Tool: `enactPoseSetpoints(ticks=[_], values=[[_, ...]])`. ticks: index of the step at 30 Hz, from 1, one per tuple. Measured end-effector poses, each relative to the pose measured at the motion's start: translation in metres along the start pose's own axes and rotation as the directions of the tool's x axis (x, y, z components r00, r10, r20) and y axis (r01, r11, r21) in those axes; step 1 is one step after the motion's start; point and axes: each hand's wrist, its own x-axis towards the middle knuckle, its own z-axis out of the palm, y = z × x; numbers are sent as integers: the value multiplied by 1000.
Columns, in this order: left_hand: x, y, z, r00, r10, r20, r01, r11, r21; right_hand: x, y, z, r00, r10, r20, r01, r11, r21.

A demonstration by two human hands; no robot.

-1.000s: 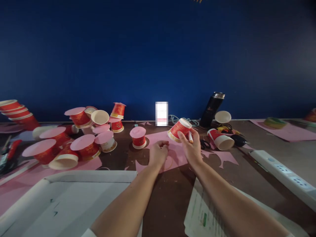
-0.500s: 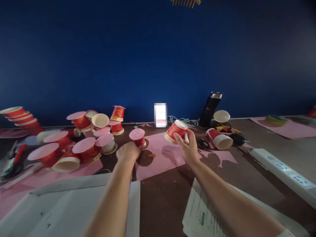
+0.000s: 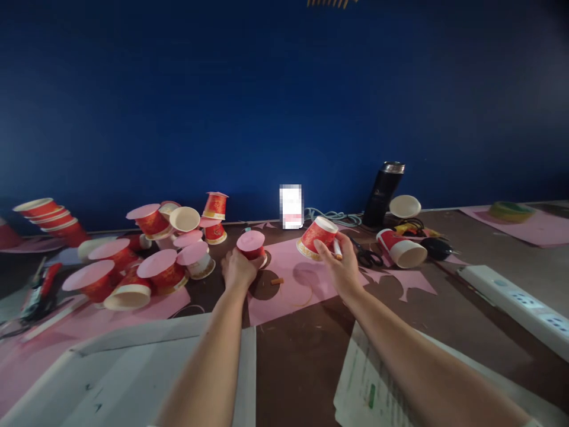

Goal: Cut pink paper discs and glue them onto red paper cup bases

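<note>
My left hand [image 3: 240,270] is closed round the side of a red paper cup [image 3: 252,254], which stands upside down on the table with a pink paper disc [image 3: 251,240] across its top. In my right hand [image 3: 343,265] a second red paper cup [image 3: 319,237] is gripped between thumb and fingers. It is upside down and slightly tilted above a pink sheet [image 3: 288,287], its white base facing up without a disc. A slim white stick with an orange end [image 3: 338,246], perhaps a marker, is tucked into the same hand. An orange-brown scrap [image 3: 277,281] lies near the sheet's cut-out hole.
Several red cups with pink discs [image 3: 162,267] crowd the left, near a cup stack [image 3: 53,219]. At the right are scissors [image 3: 371,258], a black flask [image 3: 383,196], a lying cup [image 3: 402,249], tape [image 3: 511,212] and a power strip [image 3: 511,305]. Papers [image 3: 377,379] lie in front.
My left hand has moved from beside the disc-topped cup to a hold around it. The right hand keeps its cup in nearly the same place. The view has shifted slightly.
</note>
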Motion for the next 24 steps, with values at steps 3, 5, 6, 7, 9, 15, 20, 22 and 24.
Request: enactPoseSetpoints(ticks=[3,5,6,7,9,15,20,22,24], values=[[4,-3,-7,989,-47,-143,47,999,-8,0,-3,0,1000,16,4,-16,1000,15],[8,-7,-11,966,-91,-241,93,996,-1,0,-5,0,999,31,10,-31,999,6],[9,-9,-12,958,-109,-264,112,994,-2,0,-5,0,999,36,14,-36,999,-3],[11,-11,-12,954,-125,-272,128,992,-5,0,-5,0,999,39,20,-38,999,-9],[13,-14,-12,956,-145,-255,144,989,-20,0,-4,0,999,43,31,-43,999,-5],[16,-20,-8,978,-106,-181,102,994,-32,0,-3,0,998,52,39,-52,999,-1],[14,-23,-12,989,-133,-70,135,991,25,-1,-5,1,997,57,43,-57,998,9],[13,-22,-12,997,-82,-15,82,996,33,-1,-5,1,997,56,45,-57,998,12],[13,-19,-10,999,5,49,-7,1000,23,-1,-5,1,997,58,53,-59,998,13]])
